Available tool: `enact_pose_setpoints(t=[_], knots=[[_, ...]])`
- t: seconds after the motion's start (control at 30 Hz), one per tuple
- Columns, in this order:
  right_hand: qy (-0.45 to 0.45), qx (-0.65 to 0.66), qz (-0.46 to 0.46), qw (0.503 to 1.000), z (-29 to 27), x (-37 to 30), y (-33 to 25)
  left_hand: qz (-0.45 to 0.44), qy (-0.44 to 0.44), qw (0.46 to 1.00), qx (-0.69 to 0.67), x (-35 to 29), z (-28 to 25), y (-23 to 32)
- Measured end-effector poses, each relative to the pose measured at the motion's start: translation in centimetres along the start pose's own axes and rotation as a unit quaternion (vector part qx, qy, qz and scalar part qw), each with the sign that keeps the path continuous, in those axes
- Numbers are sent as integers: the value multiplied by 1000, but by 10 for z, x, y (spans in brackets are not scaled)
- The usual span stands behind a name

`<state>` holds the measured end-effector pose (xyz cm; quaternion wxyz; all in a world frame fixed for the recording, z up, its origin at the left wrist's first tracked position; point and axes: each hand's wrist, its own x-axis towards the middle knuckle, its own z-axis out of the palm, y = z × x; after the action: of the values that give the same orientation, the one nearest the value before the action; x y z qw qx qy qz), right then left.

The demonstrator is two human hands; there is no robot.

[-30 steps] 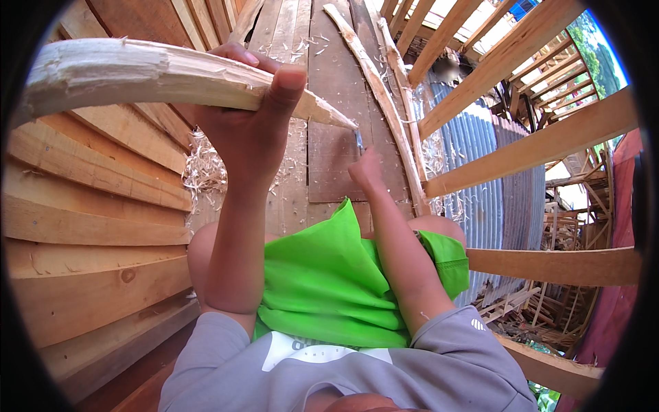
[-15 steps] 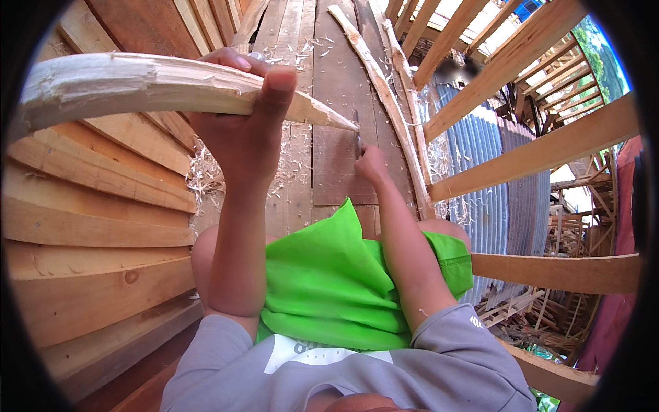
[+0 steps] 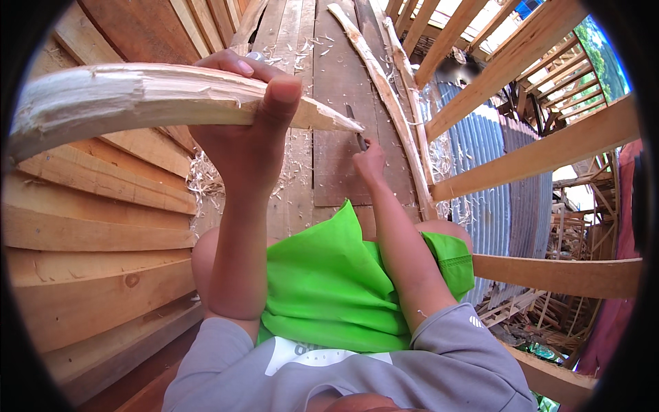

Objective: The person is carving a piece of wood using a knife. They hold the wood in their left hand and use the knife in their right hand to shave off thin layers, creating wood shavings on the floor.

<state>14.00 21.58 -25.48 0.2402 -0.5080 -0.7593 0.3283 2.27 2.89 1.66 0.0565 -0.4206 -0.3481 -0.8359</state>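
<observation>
Left hand closed round a pale, rough-hewn wood piece, held up near the camera; tapered tip points right. Right hand clenched on a knife, blade aimed far, just right of and beyond the tip. Piece looks stiff, fairly light, dry, with a splintery surface, so prob. good friction. Best hold: thick mid-section, well back from tip. Shavings on plank floor; stacked boards left.
</observation>
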Motion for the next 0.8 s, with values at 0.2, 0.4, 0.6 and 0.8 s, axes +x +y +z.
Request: enact_pose_setpoints(t=[0.2,0.4,0.6,0.8], knots=[[19,-34,-41,998,14,-3,-2,1,18,1000,21,3,-6,-1],[87,-31,-60,994,36,-14,-2,-2,0,1000,7,1,-4,-3],[35,-68,-41,996,35,-3,-2,-5,-44,997,61,-6,3,-5],[-206,-34,-117,971,30,-14,-32,-13,-23,999,37,-7,3,-6]])
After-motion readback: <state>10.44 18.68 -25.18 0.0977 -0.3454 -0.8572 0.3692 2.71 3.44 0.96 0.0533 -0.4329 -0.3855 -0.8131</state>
